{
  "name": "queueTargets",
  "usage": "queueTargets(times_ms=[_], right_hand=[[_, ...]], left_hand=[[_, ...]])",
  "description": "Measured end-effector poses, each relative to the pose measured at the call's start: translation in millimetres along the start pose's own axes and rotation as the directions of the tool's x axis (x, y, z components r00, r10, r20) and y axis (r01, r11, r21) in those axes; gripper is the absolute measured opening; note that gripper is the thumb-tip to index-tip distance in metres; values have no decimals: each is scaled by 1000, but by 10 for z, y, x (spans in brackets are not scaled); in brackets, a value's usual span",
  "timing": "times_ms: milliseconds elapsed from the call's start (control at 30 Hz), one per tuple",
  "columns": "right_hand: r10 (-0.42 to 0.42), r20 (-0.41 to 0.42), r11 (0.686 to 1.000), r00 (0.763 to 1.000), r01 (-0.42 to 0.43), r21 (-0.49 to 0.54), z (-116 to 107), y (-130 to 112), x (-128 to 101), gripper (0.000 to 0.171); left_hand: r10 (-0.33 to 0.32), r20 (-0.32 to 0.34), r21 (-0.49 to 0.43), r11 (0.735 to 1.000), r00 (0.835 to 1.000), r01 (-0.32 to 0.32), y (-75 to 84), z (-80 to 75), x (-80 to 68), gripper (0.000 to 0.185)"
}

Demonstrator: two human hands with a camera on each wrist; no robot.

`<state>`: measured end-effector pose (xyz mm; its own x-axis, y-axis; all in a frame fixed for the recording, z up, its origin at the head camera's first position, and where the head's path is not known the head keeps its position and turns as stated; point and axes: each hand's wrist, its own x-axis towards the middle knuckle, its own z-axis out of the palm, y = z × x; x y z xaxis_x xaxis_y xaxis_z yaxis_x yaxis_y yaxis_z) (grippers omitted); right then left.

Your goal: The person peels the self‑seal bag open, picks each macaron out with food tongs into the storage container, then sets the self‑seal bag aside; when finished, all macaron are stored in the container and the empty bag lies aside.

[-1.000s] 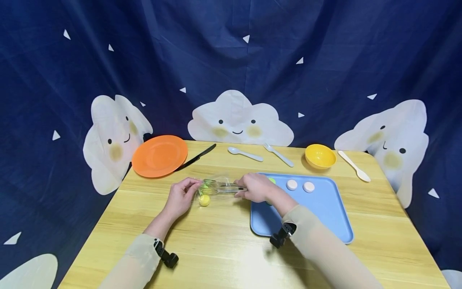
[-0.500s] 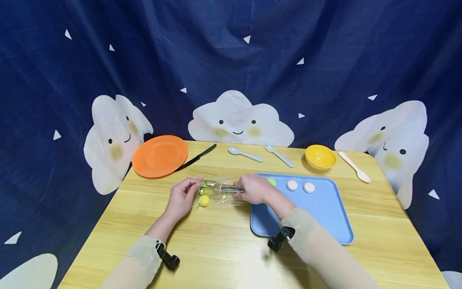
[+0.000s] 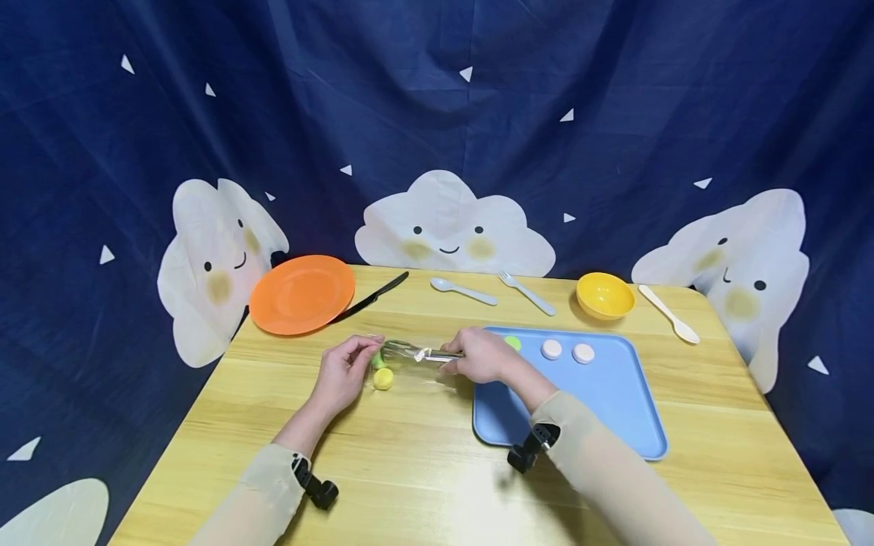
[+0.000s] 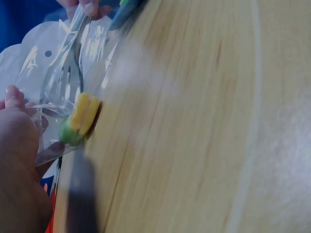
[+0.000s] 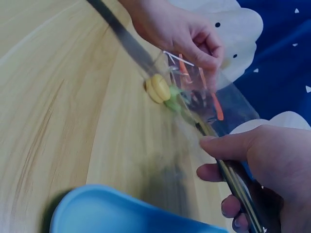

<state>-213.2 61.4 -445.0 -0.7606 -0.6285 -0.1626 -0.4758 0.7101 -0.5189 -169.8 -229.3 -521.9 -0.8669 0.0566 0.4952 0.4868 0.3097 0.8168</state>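
Observation:
My left hand [image 3: 344, 373] pinches the left end of a clear plastic bag [image 3: 410, 356] lying on the wooden table. Inside it, a yellow round piece [image 3: 383, 378] and a green one [image 3: 377, 361] sit close together. My right hand [image 3: 478, 355] grips metal tongs [image 3: 432, 354] whose tips reach into the bag toward those pieces. In the left wrist view the yellow piece [image 4: 85, 114] rests against the green piece [image 4: 68, 133] just beyond my left hand [image 4: 19, 160]. The right wrist view shows my right hand [image 5: 262, 160] around the tongs [image 5: 228, 170], aimed at the yellow piece [image 5: 158, 88].
A blue tray [image 3: 614, 409] at the right carries two white discs [image 3: 551, 349] and a green disc [image 3: 512, 342]. Along the back lie an orange plate [image 3: 302, 293], black knife [image 3: 369, 298], spoon [image 3: 464, 290], fork [image 3: 527, 293], yellow bowl [image 3: 605, 294] and cream spoon [image 3: 671, 313].
The green piece has shifted slightly down and left toward my left fingers, and the bag lies flatter. Both hands stay almost where they were.

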Motion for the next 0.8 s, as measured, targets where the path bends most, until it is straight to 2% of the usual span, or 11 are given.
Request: queueTargets(times_ms=[100,167,300,467,600,800], right_hand=[[-10,-10,1000,1000,10,-15,-11,20,-35,31],[-8,-13,998,1000,7,-65,-10,21,-58,31],[-23,-28,985,999,18,-172,8,9,-100,40],[-50,-40,976,998,40,-215,10,6,-145,47],[-82,-36,974,996,72,-214,-46,24,-193,50],[-124,12,987,992,125,-99,-108,109,-213,53]], left_hand=[[-11,-11,10,1000,1000,11,9,-8,-2,5],[-18,-11,14,1000,1000,18,12,-15,1,6],[-30,-11,4,1000,999,30,9,-37,-8,7],[-8,-16,27,1000,1000,8,-10,-65,-19,7],[-9,-5,66,998,1000,9,-2,-75,-17,8],[-5,3,68,998,1000,5,16,-80,-32,8]])
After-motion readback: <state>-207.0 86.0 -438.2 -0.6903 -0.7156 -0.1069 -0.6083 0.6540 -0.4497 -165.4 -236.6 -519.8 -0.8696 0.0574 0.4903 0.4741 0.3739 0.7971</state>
